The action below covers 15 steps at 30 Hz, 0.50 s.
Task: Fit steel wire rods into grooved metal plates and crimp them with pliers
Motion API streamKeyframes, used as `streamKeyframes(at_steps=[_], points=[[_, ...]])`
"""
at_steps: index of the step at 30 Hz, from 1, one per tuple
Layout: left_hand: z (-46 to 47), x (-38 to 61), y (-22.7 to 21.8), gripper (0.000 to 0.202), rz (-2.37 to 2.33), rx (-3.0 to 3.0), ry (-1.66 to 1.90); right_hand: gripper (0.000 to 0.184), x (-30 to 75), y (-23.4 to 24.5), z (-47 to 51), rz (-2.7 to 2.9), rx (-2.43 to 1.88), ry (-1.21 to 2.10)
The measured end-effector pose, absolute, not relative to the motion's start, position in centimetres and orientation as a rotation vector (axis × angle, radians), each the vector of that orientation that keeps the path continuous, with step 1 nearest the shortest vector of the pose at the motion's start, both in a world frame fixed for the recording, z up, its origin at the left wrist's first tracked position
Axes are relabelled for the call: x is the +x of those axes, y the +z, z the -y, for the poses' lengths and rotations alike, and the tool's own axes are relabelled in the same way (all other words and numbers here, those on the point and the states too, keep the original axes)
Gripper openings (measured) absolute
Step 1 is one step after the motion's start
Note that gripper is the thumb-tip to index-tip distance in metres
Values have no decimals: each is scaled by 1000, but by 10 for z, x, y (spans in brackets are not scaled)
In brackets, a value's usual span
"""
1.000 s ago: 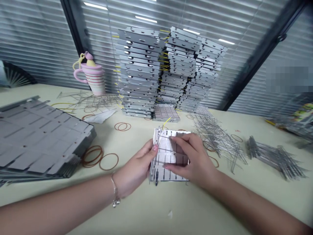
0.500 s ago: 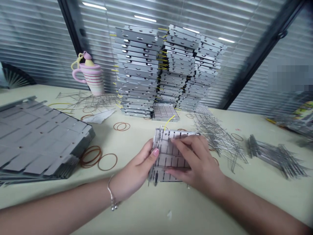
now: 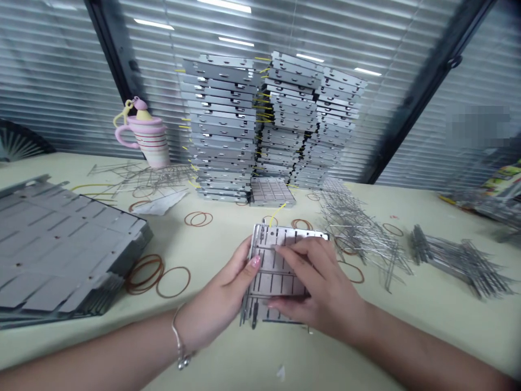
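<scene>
A small slotted metal panel (image 3: 279,263), pale on its face with rows of dark slots, is tilted towards me above the table. My left hand (image 3: 234,277) grips its left edge, thumb on the face and the other fingers mostly hidden behind. Thin metal rods (image 3: 262,296) run across the slots. Over the right part of the face lies my right hand (image 3: 321,282), its index finger and thumb apart and touching the surface near the rods. From the panel's top edge sticks a yellow strip (image 3: 277,214).
Tall stacks of metal panels (image 3: 222,130) stand at the back. Larger slotted panels (image 3: 69,233) are piled at left, beside orange rubber bands (image 3: 173,282). Loose metal rods (image 3: 354,228) and a rod bundle (image 3: 459,260) lie at right. A striped mug (image 3: 152,141) stands back left.
The whole view has shifted, so the panel and both hands appear slightly lower and further left. The right hand keeps nearly the same pose on the panel.
</scene>
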<state>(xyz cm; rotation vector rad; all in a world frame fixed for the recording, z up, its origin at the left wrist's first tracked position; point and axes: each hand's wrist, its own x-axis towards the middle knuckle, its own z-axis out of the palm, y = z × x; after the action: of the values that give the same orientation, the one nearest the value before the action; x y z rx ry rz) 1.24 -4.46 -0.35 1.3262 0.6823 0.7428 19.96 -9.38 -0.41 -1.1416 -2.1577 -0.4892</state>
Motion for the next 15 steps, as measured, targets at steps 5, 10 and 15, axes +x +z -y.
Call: streamKeyframes(at_steps=[5, 10, 15], points=[[41, 14, 12, 39, -814, 1580, 780, 51, 179, 0, 106, 2096, -1295, -575], [36, 9, 24, 37, -869, 1842, 742, 47, 189, 39, 120, 2034, -1371, -382], [30, -3, 24, 68, -942, 1846, 562, 27, 263, 66, 101, 1910, -1476, -363]])
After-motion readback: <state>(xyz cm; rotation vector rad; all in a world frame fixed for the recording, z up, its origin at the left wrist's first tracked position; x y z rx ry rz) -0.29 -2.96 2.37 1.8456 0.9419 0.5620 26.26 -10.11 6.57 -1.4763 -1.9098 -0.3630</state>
